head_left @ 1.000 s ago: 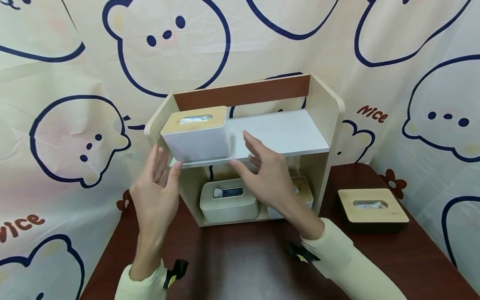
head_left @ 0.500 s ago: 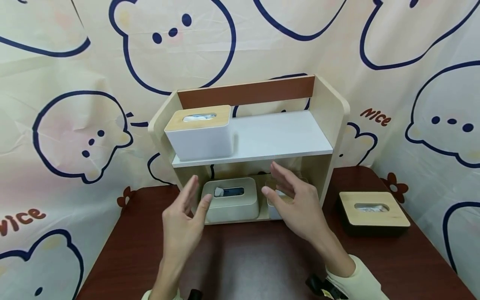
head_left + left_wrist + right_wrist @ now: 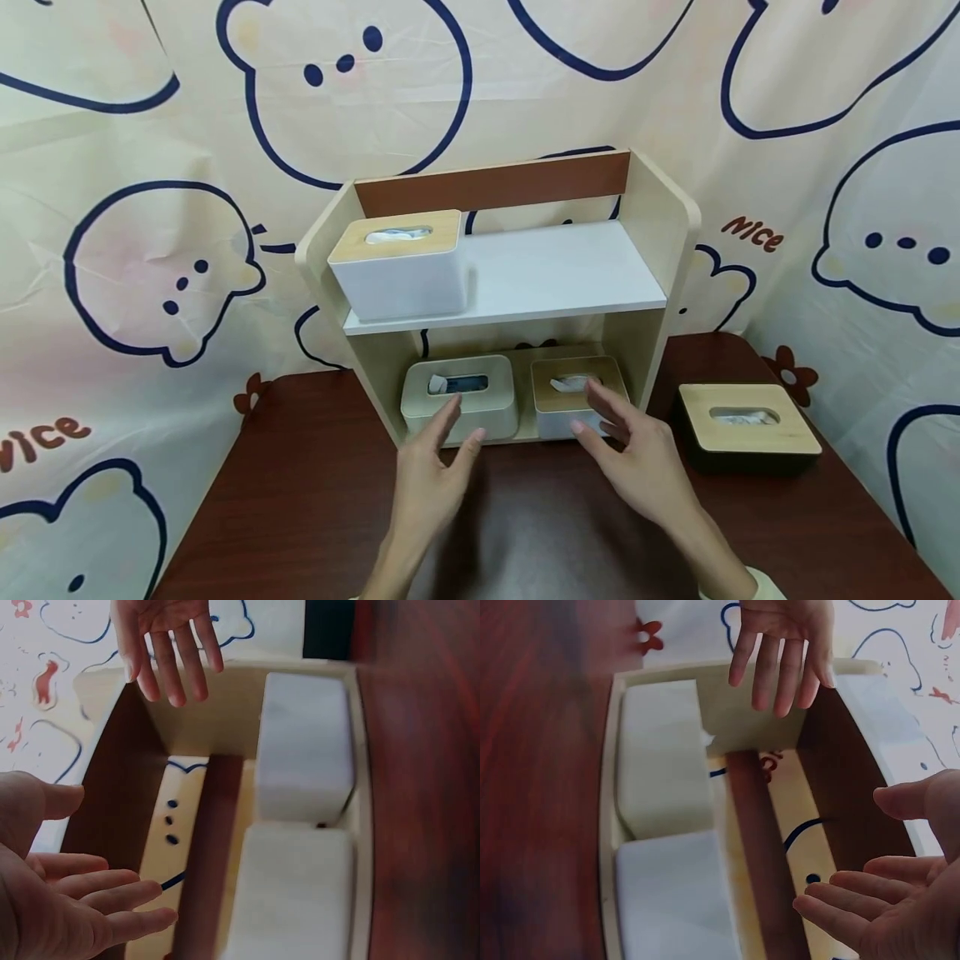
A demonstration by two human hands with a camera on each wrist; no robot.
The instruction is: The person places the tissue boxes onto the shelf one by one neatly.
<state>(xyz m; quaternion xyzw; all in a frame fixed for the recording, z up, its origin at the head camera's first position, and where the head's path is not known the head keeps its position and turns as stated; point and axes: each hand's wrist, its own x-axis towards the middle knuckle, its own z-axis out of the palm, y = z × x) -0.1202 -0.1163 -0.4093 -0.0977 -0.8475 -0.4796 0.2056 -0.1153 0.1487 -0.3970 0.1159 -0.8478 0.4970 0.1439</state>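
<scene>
My left hand (image 3: 431,483) hovers in front of the shelf's lower level, fingers extended, close to the pale green tissue box (image 3: 459,417). My right hand (image 3: 637,462) is held likewise, its fingertips overlapping the front of the small white tissue box with a wooden lid (image 3: 577,400) in the head view. Neither hand holds anything. In the left wrist view the fingers of the left hand (image 3: 67,900) are spread in front of the shelf's lower opening. A larger white tissue box with a wooden lid (image 3: 401,275) sits on the left of the white upper shelf (image 3: 562,267).
The two-level shelf unit (image 3: 678,225) stands on a dark reddish-brown table (image 3: 300,500) against a bear-patterned cloth. To its right lies a black tissue box with a light wooden lid (image 3: 750,425). A brown rail (image 3: 495,185) runs across the shelf's top back.
Both hands have come down from beside the larger white box on the upper shelf to the front of the lower level. That box stays put. The head view has shifted slightly.
</scene>
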